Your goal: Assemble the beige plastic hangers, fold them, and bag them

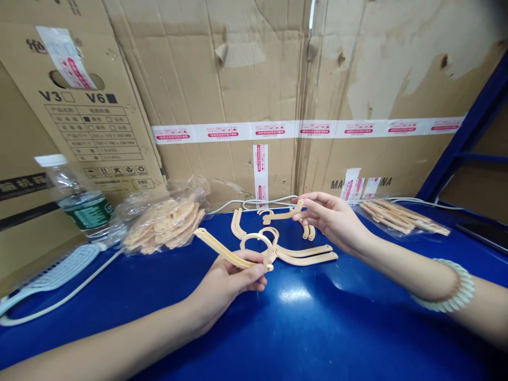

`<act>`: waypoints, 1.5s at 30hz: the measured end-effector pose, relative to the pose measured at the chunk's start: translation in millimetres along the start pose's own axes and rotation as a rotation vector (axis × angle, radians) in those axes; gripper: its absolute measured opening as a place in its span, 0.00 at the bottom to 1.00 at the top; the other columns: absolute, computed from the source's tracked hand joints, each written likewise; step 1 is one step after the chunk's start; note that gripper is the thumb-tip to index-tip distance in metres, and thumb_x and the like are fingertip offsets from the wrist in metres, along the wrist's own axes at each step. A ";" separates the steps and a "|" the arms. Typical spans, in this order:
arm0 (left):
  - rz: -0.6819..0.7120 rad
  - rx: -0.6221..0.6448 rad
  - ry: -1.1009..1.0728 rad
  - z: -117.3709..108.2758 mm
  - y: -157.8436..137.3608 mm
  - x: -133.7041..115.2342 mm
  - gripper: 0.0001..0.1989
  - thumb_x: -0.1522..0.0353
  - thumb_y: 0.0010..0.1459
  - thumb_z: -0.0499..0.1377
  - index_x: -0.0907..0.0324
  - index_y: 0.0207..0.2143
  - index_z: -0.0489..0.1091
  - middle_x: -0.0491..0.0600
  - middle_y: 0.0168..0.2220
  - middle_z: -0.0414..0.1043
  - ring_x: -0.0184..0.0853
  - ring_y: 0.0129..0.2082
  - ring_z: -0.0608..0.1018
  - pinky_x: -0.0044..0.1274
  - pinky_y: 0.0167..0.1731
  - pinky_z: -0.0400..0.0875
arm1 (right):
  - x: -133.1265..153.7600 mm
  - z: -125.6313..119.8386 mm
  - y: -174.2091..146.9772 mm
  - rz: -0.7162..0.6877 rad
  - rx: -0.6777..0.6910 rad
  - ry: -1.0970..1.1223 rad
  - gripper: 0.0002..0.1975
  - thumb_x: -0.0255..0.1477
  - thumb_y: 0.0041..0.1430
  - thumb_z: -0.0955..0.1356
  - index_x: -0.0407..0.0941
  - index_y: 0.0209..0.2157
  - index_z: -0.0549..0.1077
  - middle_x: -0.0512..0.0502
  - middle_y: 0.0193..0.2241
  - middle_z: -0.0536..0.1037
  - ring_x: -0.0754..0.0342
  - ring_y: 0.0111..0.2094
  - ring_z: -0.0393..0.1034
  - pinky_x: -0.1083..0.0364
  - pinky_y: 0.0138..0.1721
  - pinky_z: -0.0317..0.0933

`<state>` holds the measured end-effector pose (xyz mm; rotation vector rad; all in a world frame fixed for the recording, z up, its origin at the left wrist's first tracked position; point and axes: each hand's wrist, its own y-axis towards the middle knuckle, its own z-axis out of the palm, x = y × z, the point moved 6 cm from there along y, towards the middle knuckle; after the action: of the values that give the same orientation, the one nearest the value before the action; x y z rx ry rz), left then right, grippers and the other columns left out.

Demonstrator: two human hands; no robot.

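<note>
My left hand [238,275] pinches a long, slightly curved beige plastic arm [222,252] near its right end. A ring-shaped beige piece [257,236] stands at that end, and the two look joined. My right hand [331,216] is raised over the table, its fingertips closed on a shorter curved beige plastic arm [281,214] that points left. Below and between my hands lie two long beige arms [307,256] beside ring-shaped pieces, partly hidden behind the held ring. Short curved pieces [237,223] lie farther back; more sit under my right fingers.
Plastic bags of beige parts stand at left [166,225] and right [405,214] on the blue table [317,328]. At far left are a water bottle [85,203] and a pale hairbrush [63,267]. A white cable [254,202] runs before the cardboard [222,79]. A dark flat object [484,233] lies far right.
</note>
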<state>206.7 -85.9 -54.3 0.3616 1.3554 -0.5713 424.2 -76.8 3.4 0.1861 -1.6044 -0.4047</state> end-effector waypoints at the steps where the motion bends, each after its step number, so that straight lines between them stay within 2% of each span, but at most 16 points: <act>1: -0.004 -0.001 -0.005 -0.3 0.2 0.6 0.15 0.62 0.45 0.73 0.62 0.31 0.76 0.46 0.27 0.73 0.30 0.29 0.75 0.20 0.31 0.71 | 1.1 2.1 -2.8 0.043 -0.022 0.111 0.15 0.37 0.54 0.73 0.42 0.37 0.73 0.42 0.38 0.79 0.54 0.33 0.77 0.57 0.33 0.70; 4: -0.008 -0.003 -0.015 -1.3 0.8 2.7 0.16 0.62 0.44 0.73 0.61 0.32 0.76 0.46 0.29 0.74 0.29 0.29 0.76 0.21 0.32 0.72 | 6.7 9.9 -10.8 0.089 -0.046 0.252 0.14 0.34 0.50 0.75 0.42 0.35 0.75 0.45 0.36 0.80 0.55 0.35 0.77 0.57 0.37 0.69; 9: 0.003 0.006 -0.006 -0.9 1.8 3.5 0.17 0.62 0.44 0.74 0.62 0.32 0.75 0.45 0.28 0.73 0.27 0.27 0.76 0.19 0.31 0.71 | 5.8 21.0 -24.9 0.139 -0.057 0.275 0.15 0.36 0.53 0.74 0.43 0.40 0.75 0.44 0.40 0.80 0.56 0.37 0.75 0.54 0.44 0.67; 14: 0.017 0.034 0.018 1.3 1.6 1.2 0.16 0.63 0.47 0.73 0.63 0.31 0.73 0.44 0.27 0.72 0.27 0.26 0.75 0.18 0.30 0.70 | -6.9 30.5 -39.2 0.211 -0.038 0.208 0.14 0.35 0.50 0.75 0.44 0.36 0.74 0.47 0.35 0.79 0.55 0.35 0.74 0.51 0.43 0.66; 18: 0.026 0.022 0.010 0.1 1.4 1.7 0.16 0.64 0.48 0.72 0.62 0.31 0.70 0.42 0.26 0.70 0.27 0.26 0.75 0.19 0.29 0.71 | -19.4 33.6 -47.8 0.279 -0.078 0.219 0.22 0.28 0.43 0.77 0.48 0.42 0.73 0.49 0.39 0.75 0.56 0.34 0.73 0.52 0.42 0.67; 21: 0.046 0.022 0.007 -0.2 1.8 2.8 0.17 0.64 0.49 0.72 0.61 0.32 0.67 0.43 0.27 0.72 0.28 0.26 0.76 0.20 0.29 0.71 | -30.0 44.6 -52.6 0.408 0.024 0.371 0.29 0.24 0.41 0.77 0.48 0.48 0.72 0.49 0.38 0.74 0.56 0.35 0.73 0.52 0.44 0.68; 24: 0.059 0.018 -0.029 -0.3 2.6 3.9 0.20 0.65 0.49 0.72 0.59 0.33 0.63 0.44 0.31 0.75 0.29 0.27 0.77 0.22 0.30 0.72 | -33.1 57.5 -56.4 0.482 0.199 0.468 0.24 0.24 0.43 0.77 0.43 0.45 0.73 0.48 0.34 0.76 0.57 0.34 0.73 0.53 0.47 0.66; 27: 0.067 0.004 -0.049 -0.6 3.4 3.6 0.22 0.65 0.47 0.72 0.58 0.31 0.58 0.45 0.33 0.76 0.29 0.27 0.78 0.23 0.31 0.73 | -28.8 62.8 -57.7 0.458 0.284 0.489 0.16 0.26 0.47 0.76 0.43 0.39 0.74 0.48 0.34 0.77 0.57 0.37 0.73 0.52 0.51 0.64; 29: 0.072 0.002 -0.039 -0.4 3.7 2.9 0.23 0.65 0.47 0.72 0.58 0.31 0.57 0.45 0.34 0.76 0.29 0.27 0.77 0.23 0.30 0.73 | -24.6 63.9 -58.1 0.433 0.302 0.484 0.14 0.28 0.49 0.76 0.43 0.38 0.74 0.48 0.34 0.78 0.55 0.39 0.74 0.50 0.53 0.63; 35: 0.101 0.031 -0.023 1.9 2.8 1.3 0.22 0.65 0.48 0.71 0.58 0.32 0.59 0.44 0.33 0.75 0.29 0.26 0.77 0.22 0.29 0.73 | -22.0 66.3 -60.6 0.411 0.328 0.421 0.16 0.34 0.50 0.76 0.43 0.39 0.74 0.46 0.38 0.78 0.51 0.44 0.74 0.46 0.54 0.63; 45: 0.101 0.114 0.076 3.3 2.5 2.8 0.12 0.68 0.50 0.70 0.61 0.31 0.69 0.44 0.27 0.72 0.30 0.27 0.76 0.22 0.30 0.71 | -28.8 73.2 -64.4 0.392 0.397 0.397 0.14 0.34 0.54 0.74 0.43 0.40 0.74 0.45 0.39 0.78 0.52 0.41 0.75 0.47 0.50 0.66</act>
<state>211.1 -86.1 -56.7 0.5461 1.3720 -0.5567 346.1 -115.2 -49.2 0.2299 -1.2720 0.2466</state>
